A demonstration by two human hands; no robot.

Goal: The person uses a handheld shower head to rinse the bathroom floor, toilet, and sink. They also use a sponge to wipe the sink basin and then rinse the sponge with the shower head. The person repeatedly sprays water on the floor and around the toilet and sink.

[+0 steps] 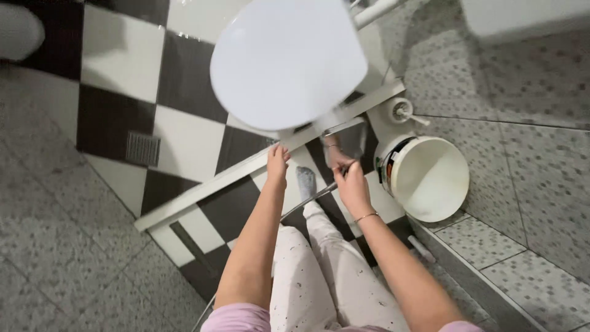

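A white toilet with its lid [286, 58] down fills the upper middle of the view. My left hand [278, 162] reaches up to the lid's near edge, fingers extended and holding nothing that I can see. My right hand [349, 179] is closed around a grey cloth [353, 140] that hangs just below the toilet's right side. A thin metal rod [307, 200] slants from under that hand down to the left. My foot in a grey sock [305, 181] stands between the two hands.
A white bucket [437, 209] stands right of my right hand, with a toilet brush holder [399, 111] behind it. The floor is black-and-white checkered tile [184, 80] crossed by a white strip [203, 187]. A drain grate [142, 149] lies at the left. A raised speckled tile ledge [491, 246] is at the right.
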